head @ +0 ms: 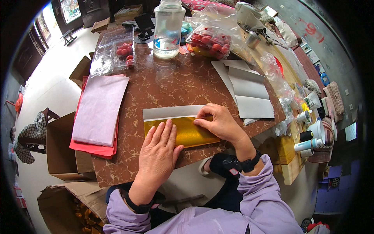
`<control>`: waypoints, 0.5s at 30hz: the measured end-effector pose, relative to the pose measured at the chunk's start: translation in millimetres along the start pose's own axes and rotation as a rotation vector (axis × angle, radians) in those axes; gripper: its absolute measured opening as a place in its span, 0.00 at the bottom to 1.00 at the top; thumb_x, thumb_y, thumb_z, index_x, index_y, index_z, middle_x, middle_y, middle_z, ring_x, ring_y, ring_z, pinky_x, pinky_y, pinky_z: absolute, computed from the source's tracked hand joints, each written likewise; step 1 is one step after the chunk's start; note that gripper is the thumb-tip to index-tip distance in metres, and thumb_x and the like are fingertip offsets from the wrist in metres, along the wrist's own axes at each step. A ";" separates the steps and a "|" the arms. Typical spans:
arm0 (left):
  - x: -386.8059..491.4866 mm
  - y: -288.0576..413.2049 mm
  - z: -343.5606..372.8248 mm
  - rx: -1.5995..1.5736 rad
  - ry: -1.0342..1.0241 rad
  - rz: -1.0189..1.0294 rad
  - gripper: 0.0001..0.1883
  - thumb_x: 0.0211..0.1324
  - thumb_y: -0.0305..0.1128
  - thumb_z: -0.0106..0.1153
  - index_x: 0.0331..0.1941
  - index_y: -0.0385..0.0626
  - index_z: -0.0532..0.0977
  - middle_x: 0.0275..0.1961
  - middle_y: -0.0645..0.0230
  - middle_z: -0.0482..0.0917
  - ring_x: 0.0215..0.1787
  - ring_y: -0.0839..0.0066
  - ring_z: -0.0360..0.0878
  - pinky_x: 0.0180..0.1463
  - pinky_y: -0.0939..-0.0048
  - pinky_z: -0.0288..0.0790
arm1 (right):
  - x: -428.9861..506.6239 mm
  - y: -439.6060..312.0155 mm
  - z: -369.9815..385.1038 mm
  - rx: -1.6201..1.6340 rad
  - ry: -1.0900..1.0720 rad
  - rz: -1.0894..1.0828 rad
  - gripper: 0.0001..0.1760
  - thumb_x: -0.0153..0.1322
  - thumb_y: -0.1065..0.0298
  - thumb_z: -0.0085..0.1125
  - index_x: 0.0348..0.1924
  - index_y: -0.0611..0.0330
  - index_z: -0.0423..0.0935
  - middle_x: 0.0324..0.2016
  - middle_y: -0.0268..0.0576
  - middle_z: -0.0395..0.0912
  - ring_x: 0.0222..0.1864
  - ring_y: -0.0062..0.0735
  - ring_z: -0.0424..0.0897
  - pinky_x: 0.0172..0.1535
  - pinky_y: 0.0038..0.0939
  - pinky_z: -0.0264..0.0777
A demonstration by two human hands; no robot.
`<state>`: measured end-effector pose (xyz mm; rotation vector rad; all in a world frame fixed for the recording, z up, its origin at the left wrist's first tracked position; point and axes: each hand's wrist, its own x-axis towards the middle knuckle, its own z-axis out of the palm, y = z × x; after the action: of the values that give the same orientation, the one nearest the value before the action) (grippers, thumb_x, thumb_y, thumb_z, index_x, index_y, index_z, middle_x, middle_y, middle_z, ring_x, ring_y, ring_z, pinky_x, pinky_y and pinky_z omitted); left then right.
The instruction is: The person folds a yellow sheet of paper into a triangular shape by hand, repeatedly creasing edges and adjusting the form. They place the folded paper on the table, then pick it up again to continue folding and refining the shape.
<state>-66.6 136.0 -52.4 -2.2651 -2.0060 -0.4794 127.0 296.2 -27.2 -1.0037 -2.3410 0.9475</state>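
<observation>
A sheet of gold foil paper [190, 134] lies on the brown marbled table [163, 87], with a white strip [172, 112] along its far edge. My left hand [160, 146] rests flat on the left part of the gold, its fingers pointing away from me. My right hand [217, 121] pinches the upper right edge of the gold between thumb and fingers, near the white strip. Left of the hands is a stack of pale pink paper [98, 111] over red paper [93, 150]. Creased white sheets [251, 90] lie to the right.
At the far side stand a large plastic jar [168, 32], a clear box of red fruit [210, 42] and an open clamshell with red fruit [114, 54]. Cardboard boxes [61, 146] are at the left; one near me [55, 201] holds gold pieces. A wooden bench with bottles stands right.
</observation>
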 end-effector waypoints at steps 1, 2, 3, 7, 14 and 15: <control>0.3 0.0 -0.2 0.001 -0.002 -0.001 0.31 0.75 0.48 0.50 0.72 0.38 0.69 0.79 0.56 0.67 0.80 0.61 0.63 0.84 0.58 0.49 | -0.3 -0.4 -0.3 -0.005 -0.001 0.004 0.09 0.68 0.67 0.73 0.34 0.63 0.85 0.32 0.47 0.83 0.37 0.41 0.83 0.44 0.37 0.78; 0.8 -0.3 -0.4 -0.002 0.002 -0.002 0.31 0.75 0.49 0.50 0.72 0.38 0.69 0.79 0.56 0.66 0.80 0.61 0.62 0.84 0.58 0.49 | -0.3 -0.8 -0.5 -0.010 -0.002 0.008 0.09 0.68 0.67 0.73 0.34 0.63 0.85 0.33 0.48 0.83 0.37 0.41 0.83 0.44 0.37 0.78; 1.0 -0.3 -0.5 -0.004 -0.006 -0.002 0.31 0.75 0.49 0.50 0.72 0.38 0.69 0.79 0.56 0.66 0.80 0.61 0.62 0.84 0.57 0.49 | -0.4 -1.2 -0.6 -0.015 -0.005 0.012 0.09 0.68 0.67 0.73 0.34 0.63 0.85 0.33 0.48 0.83 0.37 0.42 0.83 0.44 0.37 0.78; 1.6 -1.2 -1.5 -0.019 -0.018 -0.012 0.32 0.76 0.49 0.49 0.73 0.38 0.68 0.79 0.55 0.66 0.81 0.60 0.61 0.84 0.57 0.48 | 0.2 -2.9 -0.3 -0.023 -0.002 0.013 0.09 0.68 0.67 0.73 0.34 0.64 0.85 0.33 0.48 0.83 0.36 0.42 0.83 0.44 0.37 0.78; 2.3 -2.3 -1.1 -0.009 -0.034 -0.023 0.33 0.77 0.50 0.47 0.74 0.38 0.67 0.80 0.55 0.64 0.82 0.60 0.60 0.85 0.57 0.47 | 0.0 -6.7 -0.4 -0.025 0.000 0.047 0.09 0.68 0.67 0.73 0.35 0.64 0.85 0.32 0.48 0.83 0.36 0.41 0.84 0.44 0.37 0.78; 2.4 -2.3 -0.6 0.010 -0.030 -0.024 0.33 0.77 0.51 0.47 0.74 0.38 0.67 0.80 0.56 0.65 0.82 0.61 0.60 0.85 0.58 0.47 | -0.1 -7.1 -0.4 -0.025 0.000 0.054 0.09 0.68 0.67 0.73 0.35 0.64 0.85 0.32 0.48 0.83 0.36 0.41 0.84 0.44 0.37 0.79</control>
<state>-68.8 138.4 -51.5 -2.2587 -2.0470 -0.4387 124.0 292.7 -21.7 -1.0814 -2.3423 0.9409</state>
